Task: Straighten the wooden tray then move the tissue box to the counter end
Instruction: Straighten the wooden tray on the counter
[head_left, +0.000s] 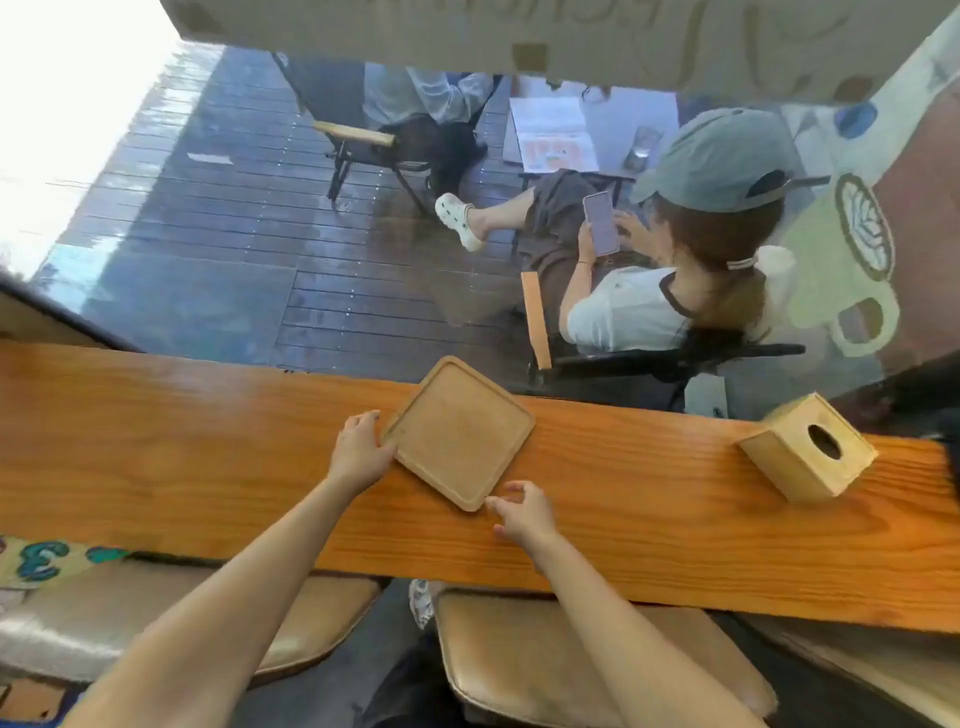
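A square wooden tray (460, 431) with rounded corners lies on the long wooden counter (208, 467), turned like a diamond so one corner points at the counter's near edge. My left hand (361, 449) rests against the tray's left corner, fingers on its rim. My right hand (519, 512) touches the tray's near corner with spread fingertips. A light wooden tissue box (808, 452) with a round hole on top stands on the counter to the right, apart from both hands.
Behind the counter is a glass window; a person in a cap (722, 156) sits outside in a chair. Two cushioned stools (587, 660) stand under the counter's near edge. The counter runs on to the left and right of the tray.
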